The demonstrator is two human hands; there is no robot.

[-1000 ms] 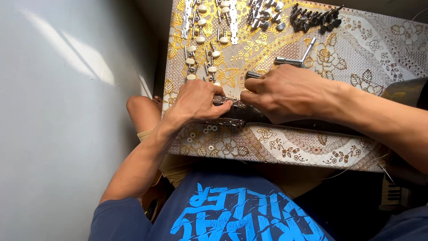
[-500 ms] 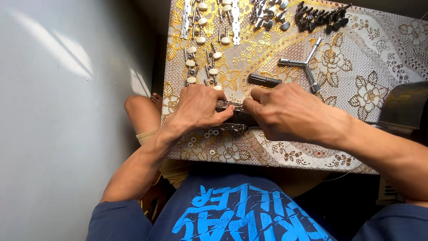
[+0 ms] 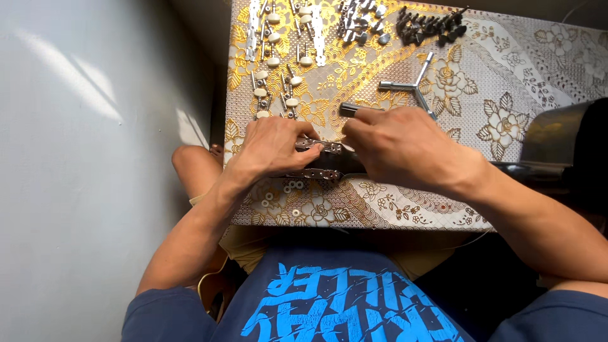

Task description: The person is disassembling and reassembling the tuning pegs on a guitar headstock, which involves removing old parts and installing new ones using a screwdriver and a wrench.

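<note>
Together, left hand [image 3: 272,147] and right hand [image 3: 400,144] grip the dark guitar headstock [image 3: 326,161] between them

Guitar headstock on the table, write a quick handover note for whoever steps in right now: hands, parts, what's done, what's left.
Left hand: fingers pinching the end of the dark guitar headstock by its metal tuner plate.
Right hand: laid over the headstock's other end, holding it down; whether it grips a tool is hidden.
Parts: cream-knobbed tuning machines lie in rows at the far left of the floral tablecloth, black tuners at the far edge, a three-way wrench just beyond the right hand.
Done: one plate sits on the headstock.
Left: many loose tuners are not fitted.
</note>
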